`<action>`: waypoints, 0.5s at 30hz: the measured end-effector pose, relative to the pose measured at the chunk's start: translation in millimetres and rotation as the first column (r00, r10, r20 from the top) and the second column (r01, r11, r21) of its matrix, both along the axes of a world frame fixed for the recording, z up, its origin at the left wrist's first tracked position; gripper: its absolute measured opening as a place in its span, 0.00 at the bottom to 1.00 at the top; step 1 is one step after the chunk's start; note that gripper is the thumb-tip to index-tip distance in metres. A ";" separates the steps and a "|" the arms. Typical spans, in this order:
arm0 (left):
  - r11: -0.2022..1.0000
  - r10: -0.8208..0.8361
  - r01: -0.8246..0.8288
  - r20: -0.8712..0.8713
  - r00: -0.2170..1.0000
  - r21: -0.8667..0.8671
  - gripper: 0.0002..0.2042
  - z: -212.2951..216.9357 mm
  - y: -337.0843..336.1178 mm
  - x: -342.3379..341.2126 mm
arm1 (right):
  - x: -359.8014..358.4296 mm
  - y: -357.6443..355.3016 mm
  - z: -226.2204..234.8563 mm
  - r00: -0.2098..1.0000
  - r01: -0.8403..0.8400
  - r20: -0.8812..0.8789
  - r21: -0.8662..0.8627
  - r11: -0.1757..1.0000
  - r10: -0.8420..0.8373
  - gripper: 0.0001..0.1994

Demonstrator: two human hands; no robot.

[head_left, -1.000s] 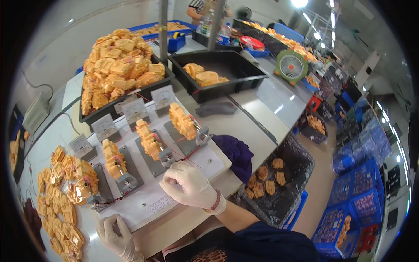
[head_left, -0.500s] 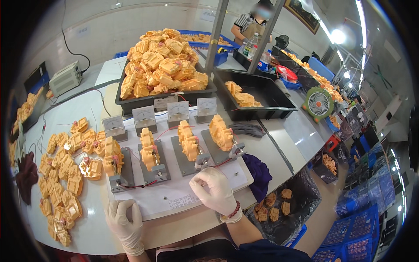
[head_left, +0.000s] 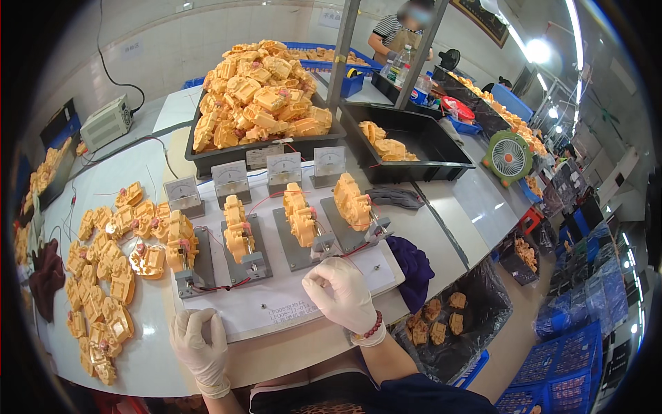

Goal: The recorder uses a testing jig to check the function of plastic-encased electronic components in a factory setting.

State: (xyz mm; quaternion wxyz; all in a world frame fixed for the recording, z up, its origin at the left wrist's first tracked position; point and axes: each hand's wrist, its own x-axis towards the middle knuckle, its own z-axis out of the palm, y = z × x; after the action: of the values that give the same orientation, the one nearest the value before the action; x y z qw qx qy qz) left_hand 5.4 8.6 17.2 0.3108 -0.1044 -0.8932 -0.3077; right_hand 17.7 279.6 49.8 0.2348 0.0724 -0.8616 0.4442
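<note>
Orange parts on 4 grey stands

Head view: left hand, fingers curled, at the near-left edge of the white board; right hand, likewise curled, near the 3rd stand from the left. Whether either grips anything cannot be told. Behind: 4 dial meters.

hands x2 | mtd org pcs x4 | mtrs x4 | grn fan x1
</note>
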 end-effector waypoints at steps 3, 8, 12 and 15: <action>1.000 -0.002 0.002 -0.007 1.000 -0.012 0.04 -0.1 -1.6 -0.3 | -0.3 -1.2 -0.8 1.000 0.004 -0.006 0.005 1.000 -0.004 0.05; 1.000 -0.002 0.002 0.009 1.000 -0.025 0.04 -0.2 -0.6 -0.5 | 1.1 -0.2 -0.9 0.999 0.033 -0.003 0.011 0.999 -0.033 0.06; 0.999 -0.044 0.043 -0.018 0.999 -0.026 0.04 -5.4 -2.9 -1.4 | 1.0 -2.3 4.7 0.999 0.053 -0.014 0.034 0.998 -0.053 0.05; 0.999 -0.016 0.017 0.028 0.999 -0.036 0.04 -8.2 -5.1 -0.9 | -1.0 -0.3 2.0 0.998 0.056 -0.031 0.050 0.997 -0.054 0.06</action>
State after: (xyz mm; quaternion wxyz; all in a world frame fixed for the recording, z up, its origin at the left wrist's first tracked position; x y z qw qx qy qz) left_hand 4.6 3.5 9.0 0.2938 -0.1134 -0.9020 -0.2953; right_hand 16.7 279.3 51.8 0.2579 0.0614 -0.8707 0.4143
